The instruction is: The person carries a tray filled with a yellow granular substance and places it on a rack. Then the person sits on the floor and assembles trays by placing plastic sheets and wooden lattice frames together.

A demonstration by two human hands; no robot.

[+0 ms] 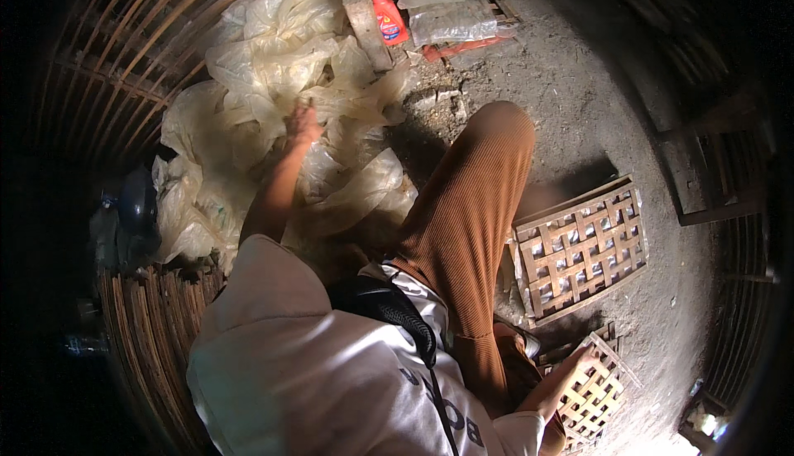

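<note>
My left hand [305,123] reaches forward into a large heap of crumpled, yellowish clear plastic sheeting [273,59]. Its fingers look curled into a fold of the plastic, though the tips are partly lost in it. Down at the lower right, my right hand [569,371] grips the edge of a woven bamboo panel [592,398], which lies tilted beside my folded leg. Another woven bamboo panel [583,249], with pale plastic showing through its gaps, rests on the floor just beyond it.
A red plastic pouch or bottle [389,20] stands against a wooden plank [361,14]. Right of it is a stack of plastic-covered panels [453,22]. Bamboo slats [153,315] stand bundled at my left, below a slatted bamboo wall [124,34]. The floor [579,100] is grey and rough.
</note>
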